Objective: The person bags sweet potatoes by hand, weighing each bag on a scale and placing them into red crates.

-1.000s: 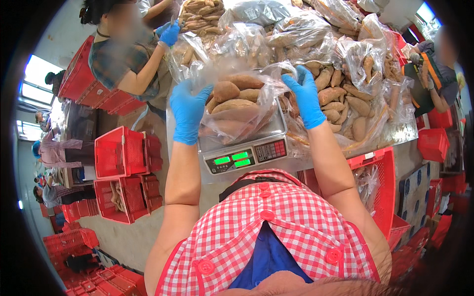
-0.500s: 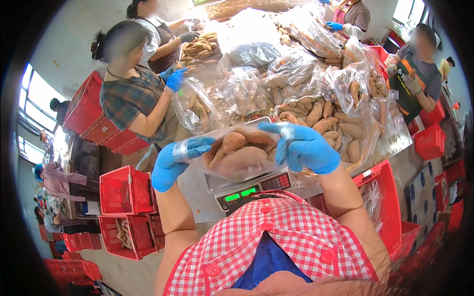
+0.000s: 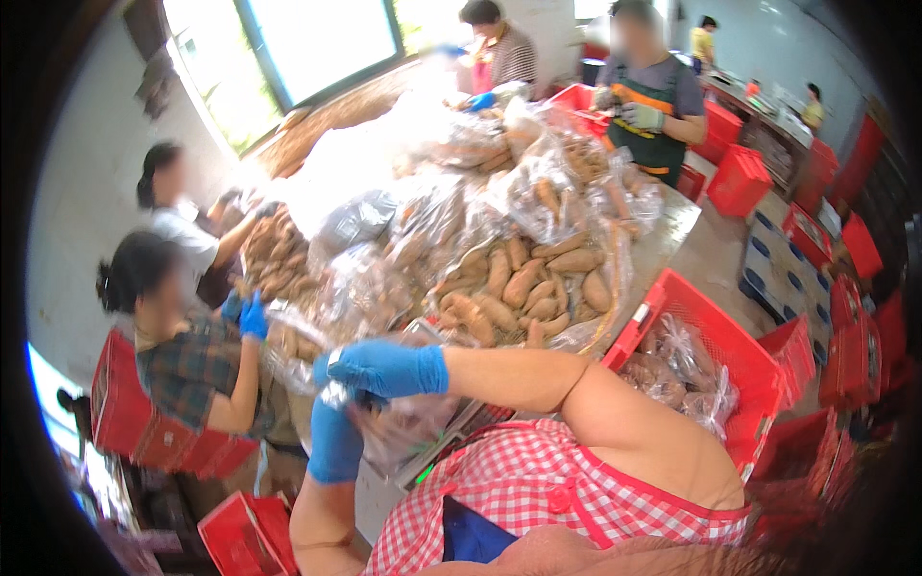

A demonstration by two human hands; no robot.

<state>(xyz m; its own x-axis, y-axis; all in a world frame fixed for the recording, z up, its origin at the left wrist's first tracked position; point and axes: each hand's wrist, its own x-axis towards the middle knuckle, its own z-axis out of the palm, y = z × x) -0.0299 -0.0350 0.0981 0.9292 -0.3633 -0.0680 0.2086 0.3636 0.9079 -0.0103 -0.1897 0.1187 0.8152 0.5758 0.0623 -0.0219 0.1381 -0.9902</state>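
Note:
My two blue-gloved hands meet at the gathered top of a clear plastic bag (image 3: pixel 408 427), above a scale (image 3: pixel 471 422) with a lit green display. My left hand (image 3: pixel 335 440) is closed around the bunched plastic from below. From the right, my right hand (image 3: pixel 389 369) reaches across and is closed over the same bunched neck, touching the left. Inside the bag, the sweet potatoes show only as blurred brownish shapes. Motion blur and the gloves hide the exact finger positions.
Loose sweet potatoes (image 3: pixel 523 286) and filled plastic bags (image 3: pixel 360 293) cover the table beyond my hands. A red crate (image 3: pixel 759 384) with bagged sweet potatoes stands at my right. Co-workers stand around the table; a plaid-shirted person (image 3: pixel 192 360) is close at left.
My hands were apart, holding the bag's mouth open; now they have come together on its gathered neck. My right hand has crossed to the left. The whole view has swung to the right.

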